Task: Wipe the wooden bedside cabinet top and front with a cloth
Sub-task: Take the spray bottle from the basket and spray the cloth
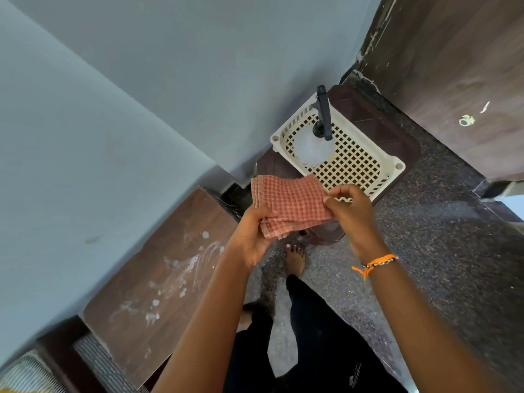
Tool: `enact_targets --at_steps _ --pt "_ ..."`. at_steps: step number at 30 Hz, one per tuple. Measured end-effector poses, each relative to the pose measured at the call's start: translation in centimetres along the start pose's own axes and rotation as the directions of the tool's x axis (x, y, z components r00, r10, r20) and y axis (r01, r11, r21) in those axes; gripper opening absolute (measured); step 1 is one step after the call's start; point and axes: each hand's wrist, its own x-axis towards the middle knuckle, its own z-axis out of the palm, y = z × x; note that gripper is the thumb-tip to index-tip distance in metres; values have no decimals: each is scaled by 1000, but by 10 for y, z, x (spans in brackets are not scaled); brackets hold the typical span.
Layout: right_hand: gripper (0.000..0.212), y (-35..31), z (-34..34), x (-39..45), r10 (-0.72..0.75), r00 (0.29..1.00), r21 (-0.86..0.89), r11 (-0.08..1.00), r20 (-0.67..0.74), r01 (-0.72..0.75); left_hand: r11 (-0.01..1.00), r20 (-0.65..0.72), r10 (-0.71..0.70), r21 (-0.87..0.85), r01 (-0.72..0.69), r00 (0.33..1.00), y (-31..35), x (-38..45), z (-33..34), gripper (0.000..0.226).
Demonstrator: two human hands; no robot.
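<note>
Cream lattice basket [365, 165] on a brown stool [397, 137]: holds one spray bottle [312, 146]. Checked cloth [292, 205]: held above the floor, left hand [252, 234] gripping one end, right hand [354, 211] pinching the other. Wooden cabinet [158, 273] at left: top smeared white.

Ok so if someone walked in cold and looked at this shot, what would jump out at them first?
Probably the orange checked cloth at centre, held up between the left hand and right hand. Next, the white smears and spots across the wooden cabinet top at lower left, against the wall. Beyond the hands, a cream lattice basket sits on a brown stool, holding a spray bottle with a dark trigger.
</note>
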Motion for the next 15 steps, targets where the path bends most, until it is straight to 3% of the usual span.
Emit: enact_targets --at_steps 2,5,9,12,15 --pt "18 0 1 27 -18 999 -115 993 -27 15 996 -17 -1 92 2 1000 4 0 -4 31" --pt "39 -14 10 72 -169 986 -163 972 16 169 981 -75 10 196 5 997 9 0 -5 42" --pt "36 -31 28 117 -327 939 -261 902 104 343 998 -85 20 61 -14 996 9 -1 -6 40" --pt "21 -38 39 127 -323 943 -114 937 80 330 991 -75 25 -131 -35 997 12 0 -11 41" --pt "34 -47 45 127 -344 938 -28 938 30 345 995 -89 -4 -98 -4 996 21 2 -13 55"
